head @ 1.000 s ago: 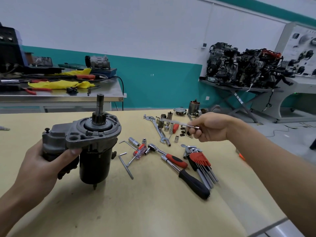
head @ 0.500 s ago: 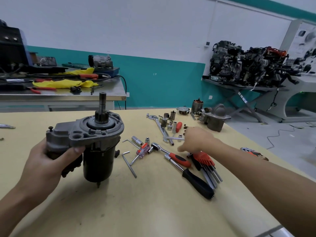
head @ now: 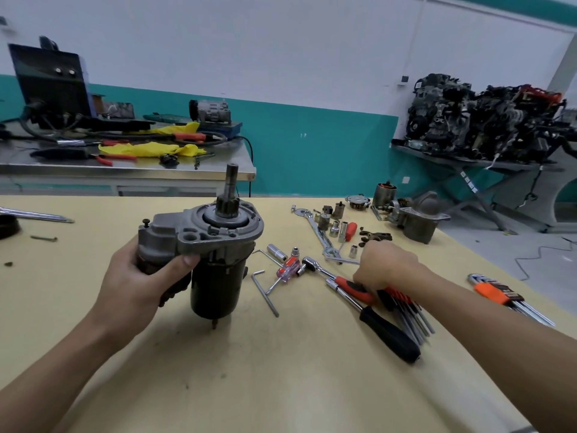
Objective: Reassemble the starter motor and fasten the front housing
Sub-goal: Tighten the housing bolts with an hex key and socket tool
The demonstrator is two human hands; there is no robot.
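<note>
Step in hand, as judged: tool selection for fastening the front housing.
- The starter motor is stood upright on the counter, pinion shaft pointing up. The front housing is already seated on top of the body.
- The motor is steadied by the left hand: fingers wrapped round the solenoid side, thumb pressed under the housing flange.
- The right hand is lowered over the tool spread, knuckles up. A slim spanner sticks out from under it, and the ratchet and the red hex-key set lie right beside it. The fingers are hidden by the back of the hand, so whether anything is gripped cannot be told.
- Whether all housing fasteners are fitted cannot be told.

Next move, as judged: 1 tool matched to the fastener heads is to be picked and brought to the flange, with the motor kept clamped against turning torque.

Writing: none can be read. Print on the orange hex-key set is too small.
</note>
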